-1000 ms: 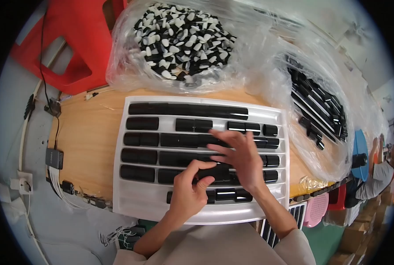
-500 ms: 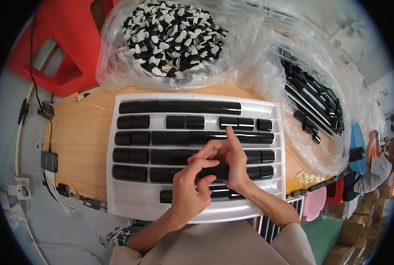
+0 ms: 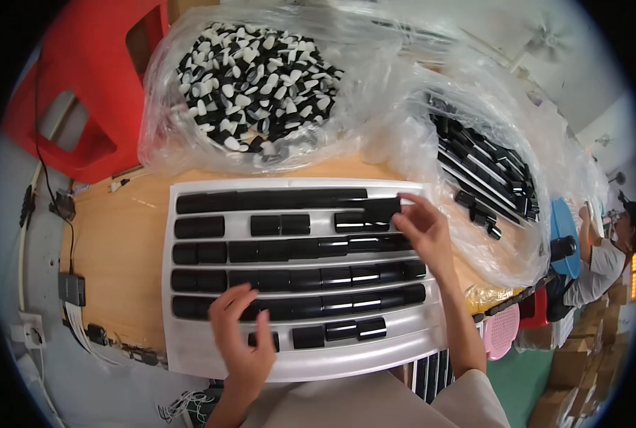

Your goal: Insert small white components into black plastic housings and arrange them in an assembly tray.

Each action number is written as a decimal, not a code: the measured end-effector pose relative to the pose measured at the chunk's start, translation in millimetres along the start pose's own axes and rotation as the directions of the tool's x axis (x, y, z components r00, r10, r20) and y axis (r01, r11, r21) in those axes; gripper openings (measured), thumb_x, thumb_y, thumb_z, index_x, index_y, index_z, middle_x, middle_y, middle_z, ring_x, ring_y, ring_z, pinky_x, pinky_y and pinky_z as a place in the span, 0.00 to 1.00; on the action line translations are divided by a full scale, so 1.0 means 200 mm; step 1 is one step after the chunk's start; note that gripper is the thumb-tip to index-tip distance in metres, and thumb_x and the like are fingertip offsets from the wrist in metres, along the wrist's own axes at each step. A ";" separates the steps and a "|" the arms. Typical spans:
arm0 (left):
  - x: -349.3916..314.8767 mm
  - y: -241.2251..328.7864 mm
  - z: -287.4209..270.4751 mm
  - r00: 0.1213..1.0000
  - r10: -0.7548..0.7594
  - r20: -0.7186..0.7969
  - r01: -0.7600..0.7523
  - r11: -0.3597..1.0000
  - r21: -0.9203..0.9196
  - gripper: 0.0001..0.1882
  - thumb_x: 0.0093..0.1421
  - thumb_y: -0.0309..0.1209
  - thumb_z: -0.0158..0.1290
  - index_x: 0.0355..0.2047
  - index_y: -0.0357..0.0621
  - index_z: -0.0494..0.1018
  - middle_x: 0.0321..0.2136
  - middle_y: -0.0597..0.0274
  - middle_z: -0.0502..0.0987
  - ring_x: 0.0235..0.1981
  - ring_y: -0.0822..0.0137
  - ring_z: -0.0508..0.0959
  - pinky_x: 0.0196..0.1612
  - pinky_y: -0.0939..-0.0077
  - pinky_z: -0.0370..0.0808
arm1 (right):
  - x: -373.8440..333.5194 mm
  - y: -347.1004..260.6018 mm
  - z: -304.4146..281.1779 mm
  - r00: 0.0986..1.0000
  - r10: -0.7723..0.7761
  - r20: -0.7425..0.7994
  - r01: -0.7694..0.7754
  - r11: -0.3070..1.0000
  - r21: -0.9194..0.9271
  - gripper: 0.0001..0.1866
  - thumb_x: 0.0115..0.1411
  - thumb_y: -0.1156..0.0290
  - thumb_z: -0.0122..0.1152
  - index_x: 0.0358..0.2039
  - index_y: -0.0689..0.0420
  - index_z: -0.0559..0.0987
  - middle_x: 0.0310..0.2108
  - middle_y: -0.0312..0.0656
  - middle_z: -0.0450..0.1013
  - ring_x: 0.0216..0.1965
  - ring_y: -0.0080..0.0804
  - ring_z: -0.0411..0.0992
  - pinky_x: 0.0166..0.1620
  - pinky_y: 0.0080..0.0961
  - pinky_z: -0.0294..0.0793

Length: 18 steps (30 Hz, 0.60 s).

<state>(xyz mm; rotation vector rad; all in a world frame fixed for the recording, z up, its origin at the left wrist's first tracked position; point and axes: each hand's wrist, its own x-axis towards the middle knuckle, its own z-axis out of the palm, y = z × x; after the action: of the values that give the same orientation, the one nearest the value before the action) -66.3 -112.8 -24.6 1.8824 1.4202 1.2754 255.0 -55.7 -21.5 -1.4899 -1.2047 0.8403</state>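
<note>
A silvery-white tray (image 3: pixel 211 365) with long grooves lies before me, holding rows of short, glossy black cylinders (image 3: pixel 280 225). My right hand (image 3: pixel 426 232) is at the tray's far right, thumb and fingers closed on the end of a black cylinder (image 3: pixel 382 211). That piece sits slightly tilted across the first and second rows from the back. Over the front left of the tray, my left hand (image 3: pixel 243 339) has its fingers apart. Its thumb is close to a single black cylinder (image 3: pixel 267 342) in the nearest groove; whether they touch is unclear.
Behind the tray, a clear plastic bag (image 3: pixel 162 135) holds many small black and white pieces. Another bag (image 3: pixel 507 250), at the right, holds black tubes. A red stool (image 3: pixel 122 68) stands back left, a small black box (image 3: pixel 71 289) at the left table edge. Another person (image 3: pixel 607 260) is far right.
My hands were together over the tray's middle with a black cylinder between them. Now they are apart, the right farther back and right, the left lower and left. The view has shifted slightly.
</note>
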 end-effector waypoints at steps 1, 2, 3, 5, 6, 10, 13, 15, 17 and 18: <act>-0.04 -0.03 -0.04 0.998 -0.070 -0.003 0.071 0.997 0.010 0.19 0.52 0.16 0.54 0.45 0.38 0.71 0.46 0.49 0.72 0.46 0.52 0.72 0.50 0.63 0.67 | 0.06 0.06 -0.06 0.998 0.016 -0.057 -0.017 1.000 -0.019 0.19 0.58 0.77 0.65 0.51 0.59 0.77 0.32 0.37 0.79 0.33 0.19 0.75 0.36 0.17 0.75; -0.08 -0.04 -0.09 0.990 -0.143 -0.006 0.143 0.989 0.022 0.18 0.52 0.16 0.54 0.44 0.37 0.71 0.44 0.50 0.72 0.45 0.52 0.71 0.49 0.63 0.67 | 0.10 0.11 -0.10 0.996 0.009 -0.083 -0.018 0.995 -0.098 0.19 0.57 0.75 0.66 0.51 0.59 0.77 0.33 0.41 0.80 0.34 0.22 0.76 0.37 0.19 0.76; -0.10 -0.05 -0.11 0.986 -0.165 0.010 0.163 0.984 0.076 0.17 0.52 0.16 0.54 0.44 0.37 0.71 0.42 0.50 0.72 0.45 0.52 0.71 0.49 0.62 0.67 | 0.13 0.15 -0.14 0.994 0.000 -0.109 -0.020 0.984 -0.177 0.20 0.57 0.74 0.67 0.50 0.59 0.78 0.34 0.45 0.81 0.35 0.25 0.78 0.37 0.21 0.77; -0.17 -0.10 -0.17 0.986 -0.167 0.017 0.161 0.969 0.190 0.16 0.52 0.17 0.55 0.43 0.38 0.71 0.41 0.51 0.72 0.44 0.51 0.71 0.48 0.62 0.67 | 0.15 0.12 -0.09 0.993 0.007 -0.118 -0.051 0.928 -0.370 0.19 0.55 0.69 0.68 0.47 0.60 0.80 0.35 0.48 0.81 0.35 0.32 0.79 0.39 0.26 0.78; -0.20 -0.11 -0.17 0.986 -0.167 0.015 0.161 0.968 0.190 0.16 0.52 0.17 0.55 0.43 0.38 0.71 0.41 0.51 0.72 0.44 0.51 0.71 0.48 0.62 0.67 | 0.18 0.12 -0.07 0.995 -0.025 -0.093 -0.018 0.899 -0.437 0.19 0.54 0.67 0.69 0.46 0.59 0.81 0.35 0.47 0.81 0.35 0.34 0.79 0.39 0.27 0.78; -0.23 -0.11 -0.19 0.971 -0.217 0.096 0.187 0.947 0.260 0.18 0.49 0.21 0.60 0.42 0.39 0.72 0.40 0.51 0.73 0.44 0.50 0.71 0.48 0.59 0.67 | 0.21 0.18 -0.04 0.990 -0.121 -0.071 0.052 0.787 -0.614 0.21 0.52 0.64 0.71 0.45 0.59 0.82 0.33 0.45 0.81 0.34 0.37 0.79 0.39 0.30 0.78; -0.22 -0.09 -0.23 0.959 -0.240 0.152 0.197 0.946 0.256 0.20 0.48 0.25 0.62 0.42 0.40 0.73 0.39 0.52 0.74 0.43 0.49 0.72 0.47 0.58 0.68 | 0.22 0.14 -0.01 0.999 0.022 -0.044 -0.044 0.783 -0.620 0.22 0.51 0.62 0.71 0.44 0.60 0.82 0.34 0.49 0.80 0.34 0.41 0.78 0.39 0.33 0.77; -0.22 -0.09 -0.24 0.957 -0.239 0.167 0.196 0.951 0.240 0.21 0.47 0.26 0.63 0.42 0.40 0.73 0.38 0.52 0.75 0.42 0.48 0.72 0.47 0.58 0.68 | 0.24 0.10 -0.03 0.996 -0.081 0.038 0.082 0.663 -0.744 0.21 0.50 0.60 0.72 0.40 0.62 0.83 0.36 0.52 0.79 0.36 0.46 0.77 0.42 0.34 0.76; -0.20 -0.09 -0.25 0.945 -0.226 0.237 0.183 0.964 0.190 0.22 0.47 0.30 0.65 0.43 0.40 0.73 0.38 0.53 0.75 0.41 0.48 0.73 0.46 0.58 0.69 | 0.28 0.04 -0.04 0.971 -0.240 0.020 0.156 0.564 -0.811 0.20 0.50 0.60 0.72 0.40 0.61 0.83 0.36 0.53 0.77 0.38 0.48 0.76 0.43 0.35 0.75; -0.19 -0.08 -0.24 0.940 -0.226 0.255 0.184 0.966 0.180 0.24 0.46 0.34 0.67 0.44 0.42 0.74 0.38 0.53 0.76 0.41 0.49 0.74 0.45 0.59 0.70 | 0.32 0.01 0.00 0.945 -0.322 -0.049 0.149 0.560 -0.815 0.19 0.51 0.62 0.71 0.40 0.59 0.82 0.35 0.52 0.77 0.39 0.48 0.76 0.44 0.34 0.74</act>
<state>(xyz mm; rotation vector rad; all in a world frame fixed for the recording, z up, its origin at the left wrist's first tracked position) -117.7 -150.2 -29.6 1.8636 1.5510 0.7916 273.2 5.7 -19.2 -1.9881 -1.7036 -0.1239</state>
